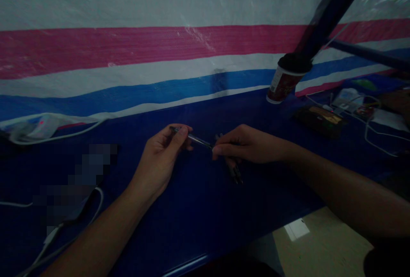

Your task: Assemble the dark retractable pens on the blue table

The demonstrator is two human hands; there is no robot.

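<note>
A slim clear pen (200, 141) with a dark end spans the gap between my two hands, above the dark blue table (192, 213). My left hand (163, 153) pinches its upper left end between thumb and fingers. At its lower right end, the thumb and fingertips of my right hand (248, 143) close on the tip. Several dark pens (236, 173) lie under and beside my right hand, partly hidden by it.
A lidded paper cup (283, 81) stands at the back right by a dark slanted post. Further right are a dark pouch (320, 119) and cables. A blurred-out device with a white cable lies at the left. Striped sheeting (144, 50) hangs behind.
</note>
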